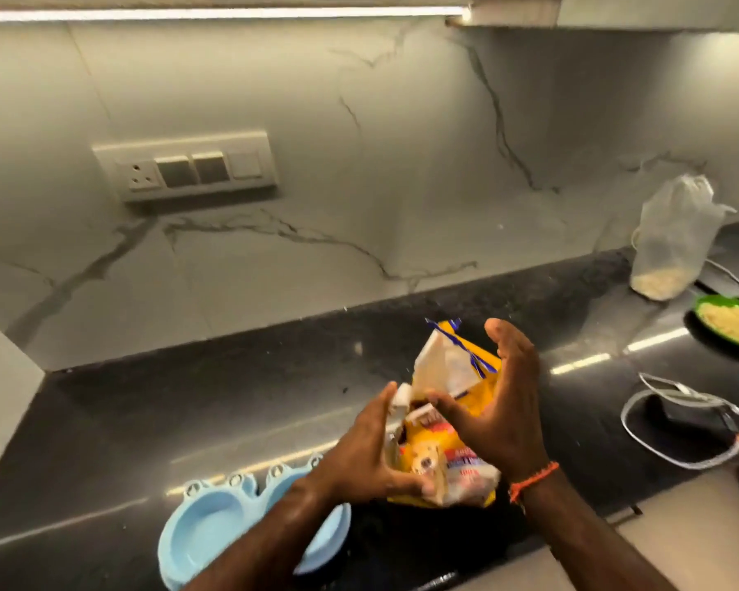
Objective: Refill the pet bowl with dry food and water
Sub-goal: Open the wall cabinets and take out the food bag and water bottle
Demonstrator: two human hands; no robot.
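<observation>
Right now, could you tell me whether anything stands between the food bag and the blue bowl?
Only the left hand and its forearm, which cross above the bowl. The bag sits just right of it on the counter; nothing else lies between.

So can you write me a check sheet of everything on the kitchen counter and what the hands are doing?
Surface: black shiny counter, marble wall behind.
Job's things: yellow pet food bag, top open, between both hands; blue double pet bowl at the front left, visible cup looks empty.
Clutter: clear plastic bag with pale grains; green plate of pale food; metal tool with orange handle.
Hands: left hand grips the bag's lower side; right hand is spread open by its top.
Cables: nothing seen.
Surroundings: switch panel on the wall, light strip overhead.
</observation>
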